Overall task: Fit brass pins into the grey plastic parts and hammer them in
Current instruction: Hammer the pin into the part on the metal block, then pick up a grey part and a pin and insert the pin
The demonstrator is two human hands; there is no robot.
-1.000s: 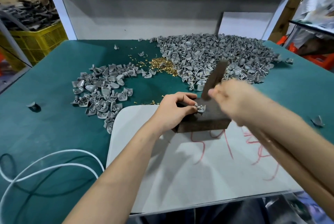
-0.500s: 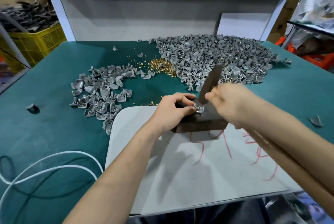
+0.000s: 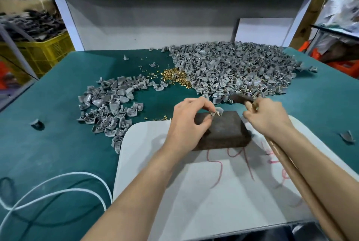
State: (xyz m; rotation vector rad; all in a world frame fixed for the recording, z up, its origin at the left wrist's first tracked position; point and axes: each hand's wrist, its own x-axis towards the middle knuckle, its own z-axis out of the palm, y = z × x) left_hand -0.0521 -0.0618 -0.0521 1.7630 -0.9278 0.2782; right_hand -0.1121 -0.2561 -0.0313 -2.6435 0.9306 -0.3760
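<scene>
Left grip (image 3: 189,122) pinches a grey part (image 3: 220,110) with its brass pin (image 3: 217,113) at the dark block's (image 3: 223,132) far-left corner. Right grip (image 3: 268,118) is wrapped round the hammer (image 3: 238,97), head down low beside the big parts pile (image 3: 233,69).

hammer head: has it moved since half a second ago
Yes. The hammer head has swung right, away from the dark block, and now sits past its far right corner, by the grey parts pile.
</scene>
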